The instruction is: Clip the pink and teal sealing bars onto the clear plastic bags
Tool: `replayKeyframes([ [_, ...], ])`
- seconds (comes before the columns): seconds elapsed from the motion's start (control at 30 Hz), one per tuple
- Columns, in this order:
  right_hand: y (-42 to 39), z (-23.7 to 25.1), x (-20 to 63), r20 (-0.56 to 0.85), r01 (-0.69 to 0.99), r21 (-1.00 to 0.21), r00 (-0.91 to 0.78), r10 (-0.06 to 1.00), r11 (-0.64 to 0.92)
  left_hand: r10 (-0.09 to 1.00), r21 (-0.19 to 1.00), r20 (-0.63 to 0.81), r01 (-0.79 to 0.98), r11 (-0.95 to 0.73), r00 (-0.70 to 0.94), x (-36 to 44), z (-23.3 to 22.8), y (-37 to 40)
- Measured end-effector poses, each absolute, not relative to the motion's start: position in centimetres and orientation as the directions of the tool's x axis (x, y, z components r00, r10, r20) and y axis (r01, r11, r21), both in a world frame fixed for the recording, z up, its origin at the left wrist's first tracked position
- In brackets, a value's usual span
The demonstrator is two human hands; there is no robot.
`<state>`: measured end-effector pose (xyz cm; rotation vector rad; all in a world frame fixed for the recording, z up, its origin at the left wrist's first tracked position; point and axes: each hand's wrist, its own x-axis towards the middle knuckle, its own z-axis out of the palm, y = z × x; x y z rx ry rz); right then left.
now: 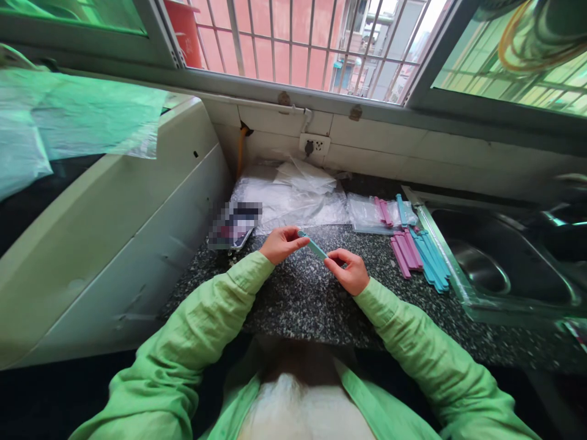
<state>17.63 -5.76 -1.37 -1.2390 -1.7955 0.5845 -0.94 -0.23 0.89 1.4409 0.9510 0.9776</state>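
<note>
The left hand [282, 244] and right hand [351, 271] each pinch an end of the slim blue plastic clip [317, 249] above the speckled countertop [312, 299] (left of the pink clips [402, 252]), where light, even pressure should prevent twisting.

From afar I'm noting a green shirt [236, 410] hanging open over a pale top [291, 409], creased long sleeves [178, 351] ending in cuffs [251, 269]; left hand [282, 244] and right hand [351, 271] are showing bare.
</note>
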Motion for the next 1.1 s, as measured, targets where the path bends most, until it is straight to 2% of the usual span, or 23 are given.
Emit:
replayKeyframes([
  [1.1, -5.6, -1.72, 17.77, 0.374, 0.581, -0.724, -0.123, 0.919, 0.372, 0.941, 0.989, 0.1, 0.073, -0.13, 0.322, -0.77, 0.25, -0.15],
])
